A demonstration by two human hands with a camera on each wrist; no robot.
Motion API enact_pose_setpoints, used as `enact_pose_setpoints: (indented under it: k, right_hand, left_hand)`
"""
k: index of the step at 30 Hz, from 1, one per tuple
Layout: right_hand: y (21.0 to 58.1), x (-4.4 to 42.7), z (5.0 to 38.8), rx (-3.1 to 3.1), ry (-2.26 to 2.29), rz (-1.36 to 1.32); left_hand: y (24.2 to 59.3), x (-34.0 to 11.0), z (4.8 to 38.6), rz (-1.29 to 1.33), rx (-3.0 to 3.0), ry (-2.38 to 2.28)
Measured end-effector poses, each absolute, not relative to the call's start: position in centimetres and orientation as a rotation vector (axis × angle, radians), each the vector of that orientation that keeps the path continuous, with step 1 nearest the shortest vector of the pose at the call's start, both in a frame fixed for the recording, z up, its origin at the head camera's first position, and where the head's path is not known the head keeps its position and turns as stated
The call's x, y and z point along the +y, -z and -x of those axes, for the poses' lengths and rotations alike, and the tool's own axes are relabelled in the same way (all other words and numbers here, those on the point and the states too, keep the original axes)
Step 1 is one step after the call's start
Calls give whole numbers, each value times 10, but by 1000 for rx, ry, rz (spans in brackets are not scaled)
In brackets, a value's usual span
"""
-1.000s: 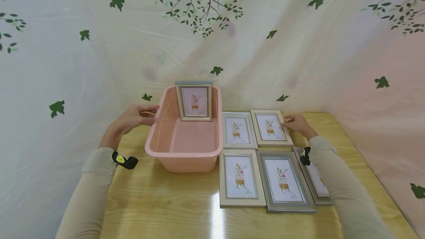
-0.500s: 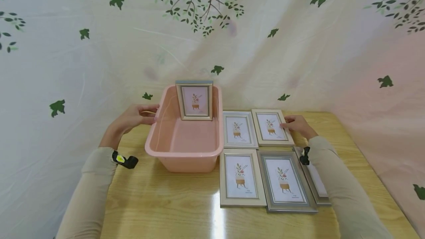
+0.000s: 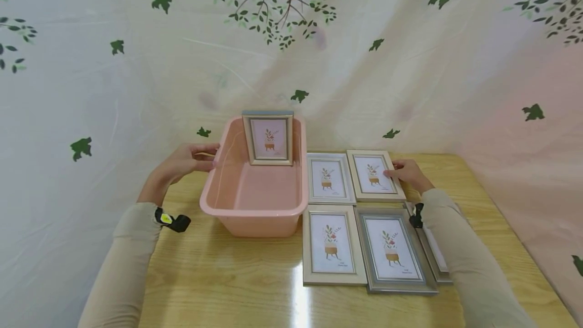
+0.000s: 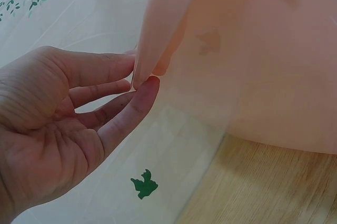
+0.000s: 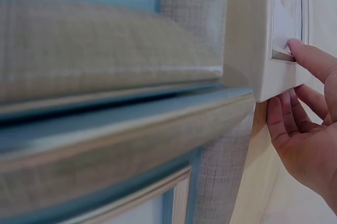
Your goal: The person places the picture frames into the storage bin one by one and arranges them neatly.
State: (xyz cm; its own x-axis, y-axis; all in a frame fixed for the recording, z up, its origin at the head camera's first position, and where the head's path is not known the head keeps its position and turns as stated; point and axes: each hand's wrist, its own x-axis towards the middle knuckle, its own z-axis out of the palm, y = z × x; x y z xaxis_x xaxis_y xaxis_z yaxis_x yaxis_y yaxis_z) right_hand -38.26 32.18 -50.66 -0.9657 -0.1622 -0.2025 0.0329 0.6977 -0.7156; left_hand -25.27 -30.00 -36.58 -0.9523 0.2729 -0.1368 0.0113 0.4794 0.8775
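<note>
Basin (image 3: pixel 257 225) duty for the left hand (image 3: pixel 182 162): it's pinching the pink rim between thumb and fingers, on the left side. A gold frame (image 3: pixel 269 137) stands inside at the far end, leaning back, top edge poking above the rim. Over on the right, the right hand (image 3: pixel 409 173) has the far cream frame (image 3: pixel 374 176) pinched at its right edge, thumb on the front, fingertips tucked under. Can't tell if that edge is off the bench (image 3: pixel 214 282) at all. Just left of it is a silver-white frame (image 3: pixel 330 179), right by the basin. Closer in, face up: a near cream frame (image 3: pixel 334 245), a grey frame (image 3: pixel 394 250) beside it, then a part-hidden frame (image 3: pixel 432 250) mostly under the right sleeve (image 3: pixel 464 259).
</note>
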Motion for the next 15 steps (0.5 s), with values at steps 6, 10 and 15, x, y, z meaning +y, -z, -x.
enact_pose_setpoints:
  k: [6,10,15]
  right_hand:
    - [511,322,384,2676,1144,42]
    - [513,321,386,2726,1134,34]
    - [513,319,385,2760,1140,8]
  left_hand:
    - [366,-300,252,-245,2474,-1462]
    - [366,-300,252,-246,2480,-1459]
    - [366,-300,252,-252,2479,-1464]
